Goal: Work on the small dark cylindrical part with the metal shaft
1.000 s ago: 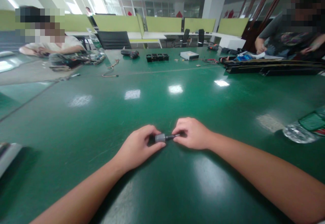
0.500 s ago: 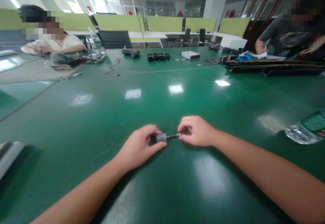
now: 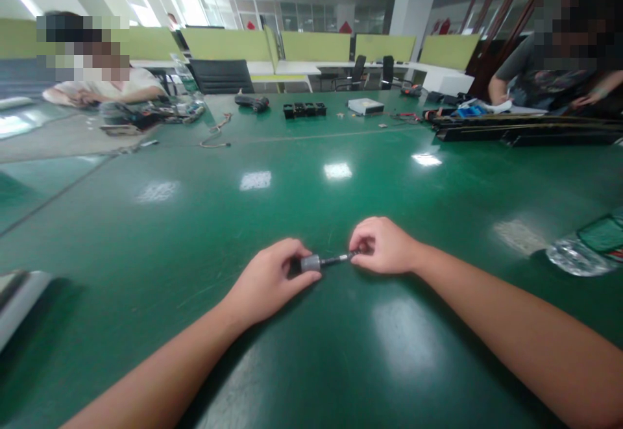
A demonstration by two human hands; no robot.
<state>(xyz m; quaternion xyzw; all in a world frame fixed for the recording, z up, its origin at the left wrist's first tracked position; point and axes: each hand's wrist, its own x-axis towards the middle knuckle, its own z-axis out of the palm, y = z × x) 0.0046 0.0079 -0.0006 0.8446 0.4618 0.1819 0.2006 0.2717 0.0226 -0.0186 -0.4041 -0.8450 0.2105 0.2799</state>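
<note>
Low over the green table [image 3: 302, 202], my two hands face each other with a small slim object between them. My left hand [image 3: 270, 280] is closed, thumb and fingers round a short grey cylinder [image 3: 310, 263]. From the cylinder's right end a thin dark stem [image 3: 333, 260] runs towards my right hand [image 3: 382, 247], with a lighter band near its far end. My right hand pinches that far end between thumb and fingertips. Its tip is hidden by the fingers, and what kind of object this is I cannot make out.
A plastic bottle [image 3: 584, 250] lies at the right edge, and a pale-edged object [image 3: 24, 299] at the left. Far across are a black block row [image 3: 304, 110], a white box [image 3: 365, 106], a cable [image 3: 214, 134] and long black strips [image 3: 516, 129]. Two people sit beyond.
My right hand has shifted slightly right and away from me, so more of the dark stem shows between the hands. My left hand has hardly moved.
</note>
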